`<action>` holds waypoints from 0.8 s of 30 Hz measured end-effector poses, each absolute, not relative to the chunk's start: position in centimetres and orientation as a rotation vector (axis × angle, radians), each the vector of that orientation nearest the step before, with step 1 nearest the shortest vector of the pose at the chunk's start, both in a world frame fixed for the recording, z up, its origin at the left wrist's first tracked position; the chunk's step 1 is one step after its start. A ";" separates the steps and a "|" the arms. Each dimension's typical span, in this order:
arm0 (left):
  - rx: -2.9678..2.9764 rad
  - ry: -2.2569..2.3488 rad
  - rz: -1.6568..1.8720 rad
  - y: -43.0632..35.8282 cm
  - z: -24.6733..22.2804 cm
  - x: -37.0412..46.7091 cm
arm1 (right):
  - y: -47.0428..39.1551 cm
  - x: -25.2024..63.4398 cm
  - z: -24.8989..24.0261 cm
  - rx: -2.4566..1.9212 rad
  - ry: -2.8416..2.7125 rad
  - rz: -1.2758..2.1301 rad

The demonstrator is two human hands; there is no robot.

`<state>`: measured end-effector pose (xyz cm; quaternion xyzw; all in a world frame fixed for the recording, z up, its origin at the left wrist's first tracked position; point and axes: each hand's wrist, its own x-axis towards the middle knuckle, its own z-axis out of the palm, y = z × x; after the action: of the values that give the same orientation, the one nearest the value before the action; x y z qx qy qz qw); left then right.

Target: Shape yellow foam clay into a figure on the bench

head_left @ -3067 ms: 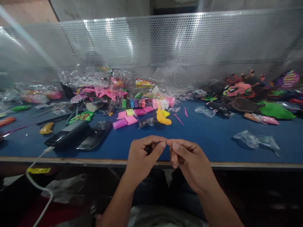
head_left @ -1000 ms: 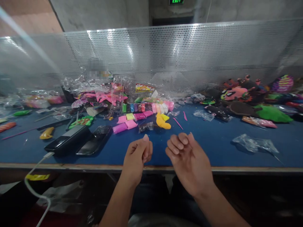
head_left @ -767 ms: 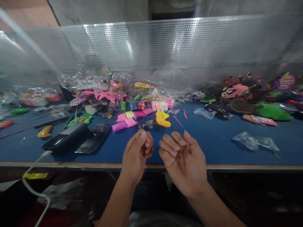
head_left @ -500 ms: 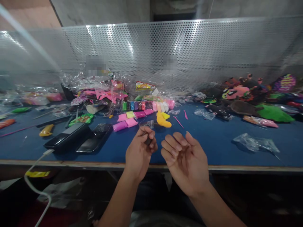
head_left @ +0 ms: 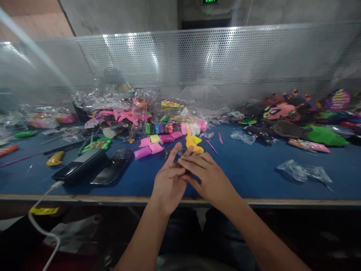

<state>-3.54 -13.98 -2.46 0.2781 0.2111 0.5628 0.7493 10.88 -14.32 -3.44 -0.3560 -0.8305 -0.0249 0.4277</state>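
My left hand (head_left: 170, 184) is raised over the table's front edge, palm turned up, its index finger pointing up and its thumb bent across. My right hand (head_left: 210, 178) reaches over from the right, its fingers laid across the left fingers. The fingers of both hands meet, and what is between them is hidden. Just behind them lies a yellow-orange moulded clay piece (head_left: 192, 141). To the left are pink and purple clay packets (head_left: 149, 149) and a pale yellow packet (head_left: 155, 138).
A black power bank (head_left: 81, 165) with a white cable (head_left: 50, 234) and a dark phone (head_left: 113, 167) lie at left. Pink modelling tools (head_left: 212, 146) rest behind. Crumpled clear plastic (head_left: 304, 171) is at right, below dark clay figures (head_left: 289, 130). A perforated metal screen (head_left: 169, 56) stands behind.
My right hand has turned over and moved left onto my left hand. My left index finger has straightened. The small dark lump seen earlier in my left fingers is now covered.
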 end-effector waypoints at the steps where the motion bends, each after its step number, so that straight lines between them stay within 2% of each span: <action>1: 0.595 0.448 1.221 -14.0 -2.2 -3.5 | -13.9 10.8 -3.3 -0.884 -2.097 -0.074; 6: 0.708 0.382 1.262 -12.8 1.8 -3.5 | -10.4 13.3 -0.1 -0.949 -1.918 0.137; 9: 1.014 0.425 1.343 -10.0 5.1 -3.2 | -5.9 16.1 2.6 -1.024 -1.684 0.304; 12: 1.487 0.723 1.326 -5.2 6.7 -2.7 | -0.5 18.4 3.3 -1.090 -1.602 0.351; 14: 1.857 1.093 1.171 -2.0 6.4 -2.1 | 2.3 19.2 2.2 -1.212 -1.677 0.266; 16: 2.221 1.509 0.824 0.4 5.3 -1.5 | 3.9 19.6 0.5 -1.288 -1.779 0.106; 18: 2.320 1.812 0.405 1.7 3.9 -1.0 | 4.5 19.8 -1.2 -1.333 -1.858 0.032; 20: 2.288 1.891 0.258 2.2 2.6 -0.7 | 4.3 19.7 -2.1 -1.354 -1.918 0.032; 22: 2.244 1.890 0.475 2.2 1.5 -0.8 | 3.8 19.6 -2.3 -1.328 -1.946 0.108; 24: 2.234 1.685 0.896 2.4 0.9 -1.3 | 3.3 19.4 -2.0 -1.294 -1.954 0.273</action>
<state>-1.26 2.35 0.87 0.7564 0.5706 0.3032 0.1016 19.41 3.31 -2.01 -0.5070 -0.7655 0.1070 0.3813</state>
